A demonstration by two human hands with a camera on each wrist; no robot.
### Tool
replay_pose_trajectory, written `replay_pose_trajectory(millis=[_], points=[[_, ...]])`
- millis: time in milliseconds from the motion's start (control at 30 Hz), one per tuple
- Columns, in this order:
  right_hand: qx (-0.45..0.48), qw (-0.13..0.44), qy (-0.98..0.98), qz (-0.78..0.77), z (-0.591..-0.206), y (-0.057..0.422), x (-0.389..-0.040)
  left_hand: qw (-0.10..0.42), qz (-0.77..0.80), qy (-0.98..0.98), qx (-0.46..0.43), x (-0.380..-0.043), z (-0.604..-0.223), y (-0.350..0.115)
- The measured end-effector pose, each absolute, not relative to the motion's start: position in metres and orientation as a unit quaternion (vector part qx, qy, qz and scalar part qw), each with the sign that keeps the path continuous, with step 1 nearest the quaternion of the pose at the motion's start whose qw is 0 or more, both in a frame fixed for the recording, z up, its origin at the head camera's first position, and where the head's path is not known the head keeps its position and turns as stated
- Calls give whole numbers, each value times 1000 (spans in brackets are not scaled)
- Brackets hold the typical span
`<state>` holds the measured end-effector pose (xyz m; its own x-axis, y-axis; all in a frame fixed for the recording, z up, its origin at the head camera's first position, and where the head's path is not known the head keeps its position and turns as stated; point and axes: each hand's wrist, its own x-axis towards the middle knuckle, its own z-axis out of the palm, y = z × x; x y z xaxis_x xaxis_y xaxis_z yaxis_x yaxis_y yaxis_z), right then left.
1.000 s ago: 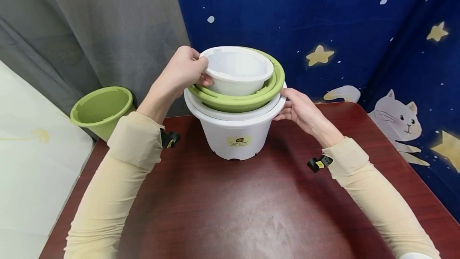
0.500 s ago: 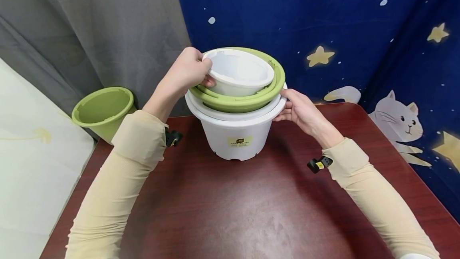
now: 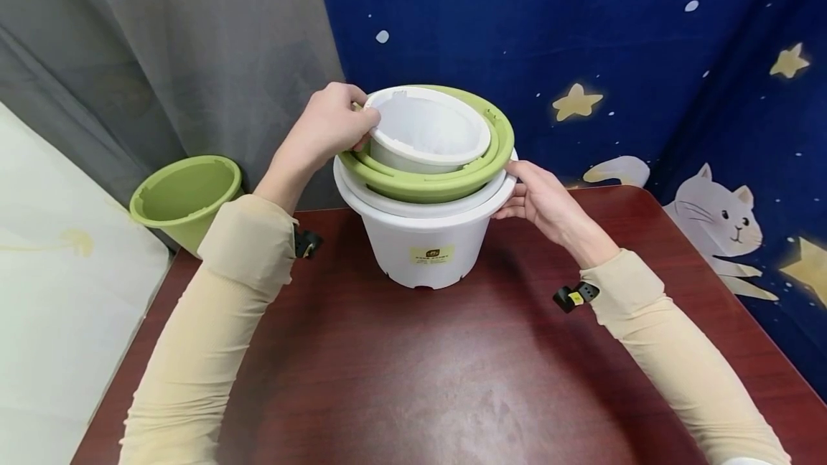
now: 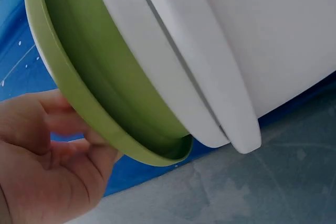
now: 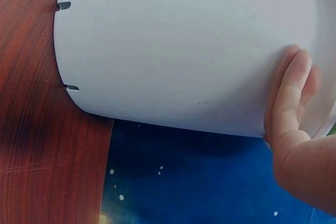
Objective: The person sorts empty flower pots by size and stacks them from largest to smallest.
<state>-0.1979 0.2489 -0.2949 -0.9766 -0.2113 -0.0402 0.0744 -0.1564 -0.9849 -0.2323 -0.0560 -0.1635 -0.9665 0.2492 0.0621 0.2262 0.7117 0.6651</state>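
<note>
Nested plastic flowerpots stand in a stack. Outermost is a large white flowerpot (image 3: 390, 242) with a yellow label; a second white rim (image 4: 126, 35) shows inside it. Above sits a green flowerpot (image 3: 429, 185), with an inner green ring visible. On top, a small white flowerpot (image 3: 426, 120) leans, its right side lower. My left hand (image 3: 329, 124) pinches the small pot's left rim between thumb and fingers; in the left wrist view the green rim covers that grip. My right hand (image 3: 545, 199) holds the large pot's right rim, fingers (image 5: 291, 87) against the wall beneath it.
Another green flowerpot (image 3: 184, 196) stands at the table's back left corner. The dark red table (image 3: 413, 364) extends toward me. Grey (image 3: 226, 34) and blue curtains (image 3: 484, 20) hang close behind, and a white surface (image 3: 58, 293) borders the left.
The small white flowerpot has gone from nearly level to tilted, its left side raised and right side lower. My left hand shifts slightly with it. My right hand stays put.
</note>
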Motion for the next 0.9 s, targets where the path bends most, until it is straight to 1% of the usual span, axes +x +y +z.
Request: replay_pose_trajectory(millis=[167,600,900], points=[[-53,93,643,-758,-295,249,-198,-18,295,947,123,-232,-161,-55],[-49,97,647,-754,-295,251,-196,-35,250,962,107,-235,-165,-51],[-46,93,646,-756,-293,253,-196,-9,279,957,82,-233,-166,-55]])
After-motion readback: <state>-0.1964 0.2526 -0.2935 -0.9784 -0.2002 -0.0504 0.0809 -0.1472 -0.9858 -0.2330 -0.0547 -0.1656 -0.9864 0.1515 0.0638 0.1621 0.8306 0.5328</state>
